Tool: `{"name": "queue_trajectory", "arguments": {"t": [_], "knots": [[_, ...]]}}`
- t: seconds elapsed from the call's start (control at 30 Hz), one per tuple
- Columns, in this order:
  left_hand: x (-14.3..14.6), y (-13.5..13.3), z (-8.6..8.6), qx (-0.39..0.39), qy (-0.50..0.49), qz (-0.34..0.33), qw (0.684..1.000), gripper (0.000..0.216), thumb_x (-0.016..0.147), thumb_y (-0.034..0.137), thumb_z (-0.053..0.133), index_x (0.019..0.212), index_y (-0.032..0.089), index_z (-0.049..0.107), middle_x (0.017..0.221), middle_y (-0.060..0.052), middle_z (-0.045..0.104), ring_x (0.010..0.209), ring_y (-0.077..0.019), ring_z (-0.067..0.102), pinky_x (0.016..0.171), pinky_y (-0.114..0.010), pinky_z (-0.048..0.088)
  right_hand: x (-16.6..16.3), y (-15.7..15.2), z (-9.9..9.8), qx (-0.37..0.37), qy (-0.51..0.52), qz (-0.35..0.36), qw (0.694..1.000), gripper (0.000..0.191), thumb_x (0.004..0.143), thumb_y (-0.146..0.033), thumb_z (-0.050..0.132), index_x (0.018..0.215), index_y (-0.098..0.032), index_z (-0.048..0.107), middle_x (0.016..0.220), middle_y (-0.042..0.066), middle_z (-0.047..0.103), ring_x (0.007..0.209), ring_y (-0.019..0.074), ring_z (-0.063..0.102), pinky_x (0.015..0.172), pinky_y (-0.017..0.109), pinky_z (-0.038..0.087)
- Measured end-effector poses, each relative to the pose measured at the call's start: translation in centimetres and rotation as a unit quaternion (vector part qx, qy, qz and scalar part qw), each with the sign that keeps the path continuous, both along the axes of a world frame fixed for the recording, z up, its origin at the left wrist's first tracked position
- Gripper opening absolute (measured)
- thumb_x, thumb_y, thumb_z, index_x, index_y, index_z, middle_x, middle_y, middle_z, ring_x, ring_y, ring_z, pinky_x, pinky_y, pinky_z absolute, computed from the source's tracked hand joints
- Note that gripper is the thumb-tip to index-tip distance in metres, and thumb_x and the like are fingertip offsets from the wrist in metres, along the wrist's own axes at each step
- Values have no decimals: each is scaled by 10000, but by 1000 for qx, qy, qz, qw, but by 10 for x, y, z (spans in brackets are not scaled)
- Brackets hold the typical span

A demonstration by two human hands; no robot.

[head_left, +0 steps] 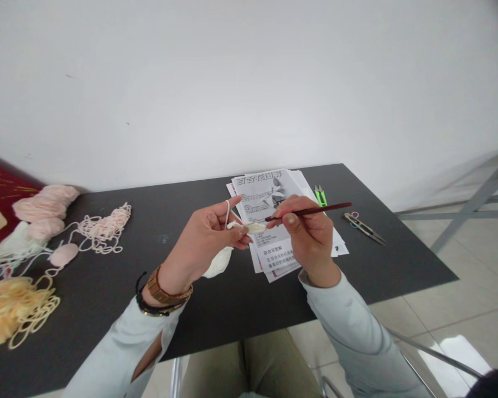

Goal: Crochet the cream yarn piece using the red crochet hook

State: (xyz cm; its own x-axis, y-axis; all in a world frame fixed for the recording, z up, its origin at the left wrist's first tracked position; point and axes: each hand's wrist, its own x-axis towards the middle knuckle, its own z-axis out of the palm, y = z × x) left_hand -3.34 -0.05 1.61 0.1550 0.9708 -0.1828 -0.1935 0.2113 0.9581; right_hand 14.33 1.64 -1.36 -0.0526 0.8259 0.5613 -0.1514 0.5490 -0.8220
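My left hand (211,235) pinches a small cream crochet piece (256,228) between thumb and fingers, and a strand of white yarn (227,213) loops over its raised index finger. Held like a pencil in my right hand (309,229) is a crochet hook with a dark red handle (327,209). The hook's tip points left, close to the crochet piece; whether it sits in a stitch is too small to tell. Below my left hand a white yarn bundle (219,262) shows in part. Printed pattern sheets (280,260) lie under both hands.
Green thread snips (320,195) and metal scissors (363,228) lie right of the sheets. Pink yarn (45,202), a loose pink tangle (105,226) and yellow yarn (12,309) cover the left side of the black table (149,190). A white wall (232,83) rises behind.
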Motion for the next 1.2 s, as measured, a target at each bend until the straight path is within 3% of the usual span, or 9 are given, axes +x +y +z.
{"name": "queue_trajectory", "arguments": {"t": [0.33,0.5,0.6,0.77,0.97,1.2], "knots": [[2,0,1,5,26,12,1000,822,652,161,801,1392,45,460,663,34,638,564,-97,632,578,-211,549,2,-3,-1,29,-47,-20,998,123,883,-333,623,825,-260,704,746,29,655,720,187,610,672,350,502],[-2,0,-1,19,-10,-13,1000,806,689,175,791,1416,107,450,702,28,648,600,-100,644,596,-213,543,-5,3,-4,-87,88,-8,992,124,874,-352,642,825,-246,684,737,-13,640,582,117,591,544,273,534],[-2,-1,1,40,-26,-6,999,841,696,173,788,1451,166,417,699,32,638,619,-114,644,606,-230,537,-9,7,-3,-181,161,25,970,156,831,-373,689,793,-221,677,639,-40,597,529,87,551,498,220,550],[1,-3,4,57,-31,25,998,819,656,124,800,1409,210,489,672,49,596,589,-100,603,581,-221,515,-15,9,-3,-299,220,99,923,212,754,-385,764,787,-191,683,585,-56,593,508,59,556,489,157,562],[6,-1,-6,87,-45,47,994,804,669,112,787,1403,266,497,661,64,595,565,-73,561,548,-185,465,-20,6,-9,-315,235,121,912,200,698,-317,814,830,-201,718,668,-34,699,578,80,658,565,172,596],[8,1,-10,76,-67,67,993,749,594,83,822,1295,245,613,665,62,611,618,-62,565,613,-175,447,-24,6,-11,-315,255,116,907,206,677,-321,828,817,-222,716,697,-49,702,604,87,665,561,187,607]]}}
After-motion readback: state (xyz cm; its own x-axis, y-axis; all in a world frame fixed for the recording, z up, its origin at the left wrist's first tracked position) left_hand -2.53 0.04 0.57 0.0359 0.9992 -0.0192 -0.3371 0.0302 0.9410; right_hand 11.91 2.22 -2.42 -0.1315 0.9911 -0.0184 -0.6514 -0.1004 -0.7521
